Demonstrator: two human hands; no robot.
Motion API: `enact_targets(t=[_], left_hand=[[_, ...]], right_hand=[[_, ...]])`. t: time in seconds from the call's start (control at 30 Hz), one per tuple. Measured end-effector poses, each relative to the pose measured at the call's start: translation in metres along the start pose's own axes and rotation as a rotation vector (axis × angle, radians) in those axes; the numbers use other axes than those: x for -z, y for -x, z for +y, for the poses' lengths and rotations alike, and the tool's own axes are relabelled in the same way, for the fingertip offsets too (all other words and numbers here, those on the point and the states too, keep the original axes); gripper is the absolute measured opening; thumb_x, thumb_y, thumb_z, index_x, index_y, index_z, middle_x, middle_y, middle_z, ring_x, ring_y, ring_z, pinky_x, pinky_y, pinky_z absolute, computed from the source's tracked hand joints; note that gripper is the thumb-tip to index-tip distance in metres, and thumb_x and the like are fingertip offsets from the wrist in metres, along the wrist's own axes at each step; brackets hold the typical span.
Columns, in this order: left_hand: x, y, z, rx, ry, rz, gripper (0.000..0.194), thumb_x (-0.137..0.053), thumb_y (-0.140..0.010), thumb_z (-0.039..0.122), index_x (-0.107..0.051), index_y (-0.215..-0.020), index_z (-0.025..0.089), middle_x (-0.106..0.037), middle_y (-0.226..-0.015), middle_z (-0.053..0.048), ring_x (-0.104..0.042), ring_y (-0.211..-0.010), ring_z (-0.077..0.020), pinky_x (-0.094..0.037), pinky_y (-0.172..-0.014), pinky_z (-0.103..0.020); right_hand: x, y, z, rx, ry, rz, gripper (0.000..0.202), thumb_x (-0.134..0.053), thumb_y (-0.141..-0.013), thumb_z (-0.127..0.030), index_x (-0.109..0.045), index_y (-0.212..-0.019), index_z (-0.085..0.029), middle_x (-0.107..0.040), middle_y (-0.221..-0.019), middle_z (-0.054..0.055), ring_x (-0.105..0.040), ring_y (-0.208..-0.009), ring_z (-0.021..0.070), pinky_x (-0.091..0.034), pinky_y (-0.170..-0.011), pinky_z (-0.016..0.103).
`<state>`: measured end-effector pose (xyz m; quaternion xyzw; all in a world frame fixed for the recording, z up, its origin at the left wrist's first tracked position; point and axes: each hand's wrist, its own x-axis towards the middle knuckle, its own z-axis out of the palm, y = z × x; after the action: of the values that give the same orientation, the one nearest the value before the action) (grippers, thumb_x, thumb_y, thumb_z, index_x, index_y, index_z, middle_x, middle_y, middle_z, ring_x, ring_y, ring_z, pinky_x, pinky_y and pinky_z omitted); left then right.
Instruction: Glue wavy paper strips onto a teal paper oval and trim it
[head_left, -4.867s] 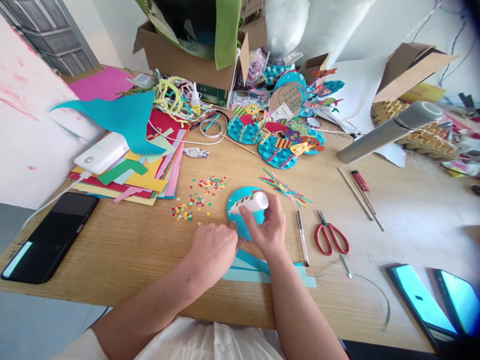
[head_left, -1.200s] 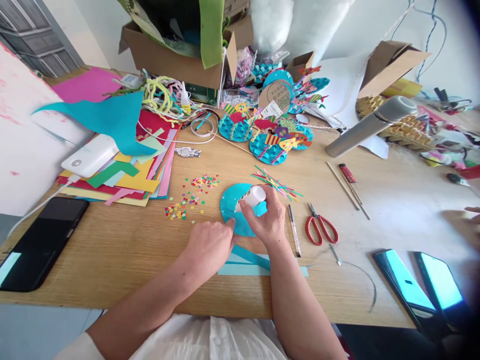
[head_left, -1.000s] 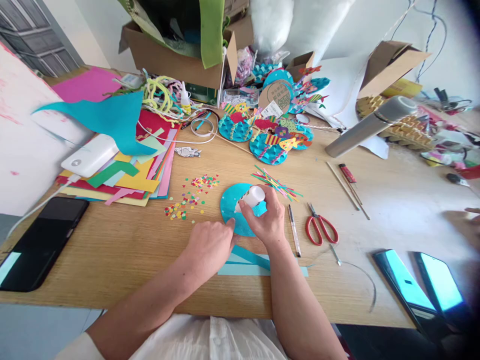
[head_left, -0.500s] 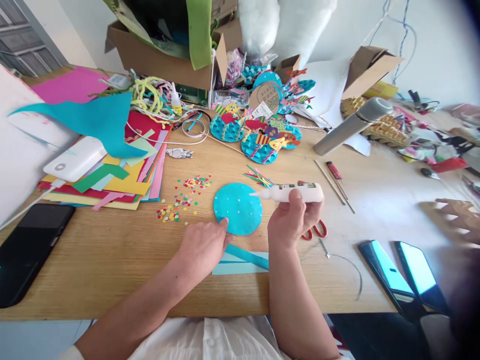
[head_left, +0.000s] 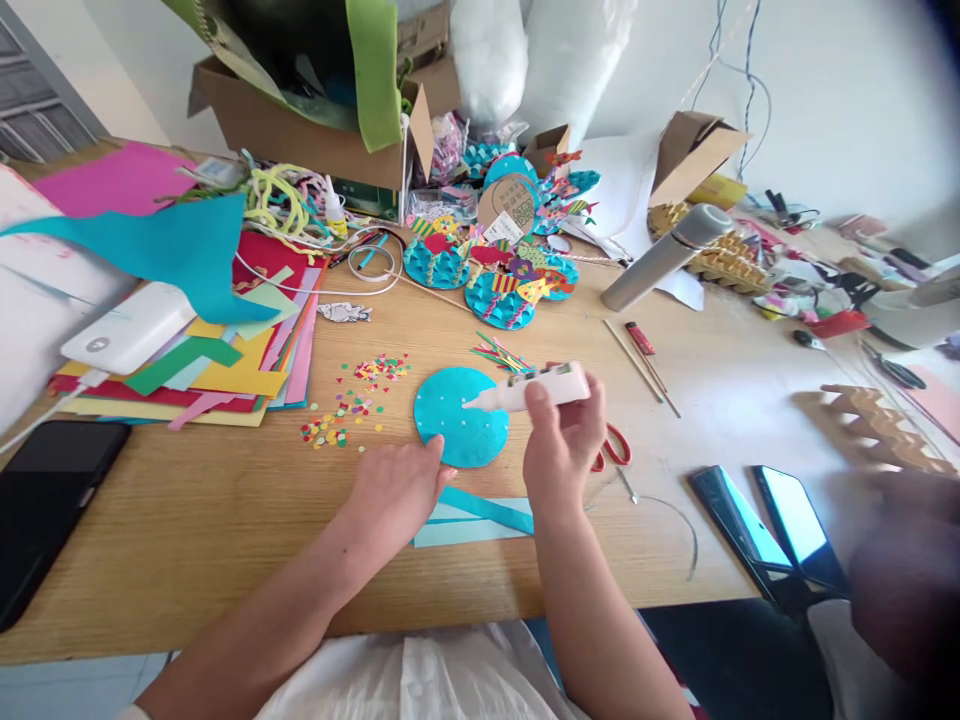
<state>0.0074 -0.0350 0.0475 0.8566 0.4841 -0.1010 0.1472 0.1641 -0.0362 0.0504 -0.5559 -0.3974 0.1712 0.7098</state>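
Observation:
A round blue disc lies on the wooden table, dotted with small white spots. At its lower left edge, my left hand holds the rim, one digit on top and the others partly hidden below. My right hand is wrapped around a white glue bottle, tilted so its thin nozzle points left over the disc's middle. Whether the tip touches the surface I cannot tell. Left of the disc lie small coloured paper dots and bits of confetti. Thin coloured paper strips lie just behind it.
Blue paper strips lie in front of the disc. Red-handled scissors are beside my right hand. Coloured paper sheets are stacked left, near a black phone. Decorated blue discs and a grey flask stand farther back.
My right hand has brought the glue bottle left, its nozzle shifting from the disc's right side toward the middle. My left hand stays at the rim. The whole view has shifted slightly.

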Motion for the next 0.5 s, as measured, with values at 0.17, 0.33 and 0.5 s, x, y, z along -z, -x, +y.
enact_targets(t=[0.17,0.33,0.5], left_hand=[[0.001,0.001,0.000,-0.011,0.005,0.001,0.041,-0.046,-0.096,0.038,-0.058,-0.129,0.018,-0.074,-0.084,-0.014,-0.072,-0.078,-0.0322,-0.055,-0.064,-0.040],[-0.003,-0.001,-0.001,-0.022,0.008,0.020,0.039,-0.045,-0.096,0.036,-0.060,-0.126,0.017,-0.073,-0.077,-0.015,-0.072,-0.074,-0.0332,-0.055,-0.061,-0.040],[-0.003,0.001,-0.001,-0.026,0.023,0.027,0.036,-0.047,-0.095,0.035,-0.061,-0.123,0.017,-0.074,-0.079,-0.014,-0.072,-0.075,-0.0332,-0.055,-0.061,-0.040]], right_hand=[[-0.001,0.023,0.023,0.036,0.293,-0.156,0.029,-0.069,-0.079,-0.034,-0.053,-0.100,-0.023,-0.062,-0.085,0.000,-0.062,-0.074,0.0151,-0.051,-0.068,0.030],[-0.004,0.028,0.035,0.102,0.488,-0.198,0.029,-0.068,-0.078,-0.036,-0.054,-0.099,-0.022,-0.063,-0.080,0.000,-0.060,-0.071,0.0160,-0.050,-0.066,0.031],[-0.006,0.026,0.032,0.037,0.356,-0.183,0.030,-0.071,-0.075,-0.034,-0.055,-0.098,-0.022,-0.064,-0.082,-0.001,-0.062,-0.071,0.0153,-0.051,-0.068,0.031]])
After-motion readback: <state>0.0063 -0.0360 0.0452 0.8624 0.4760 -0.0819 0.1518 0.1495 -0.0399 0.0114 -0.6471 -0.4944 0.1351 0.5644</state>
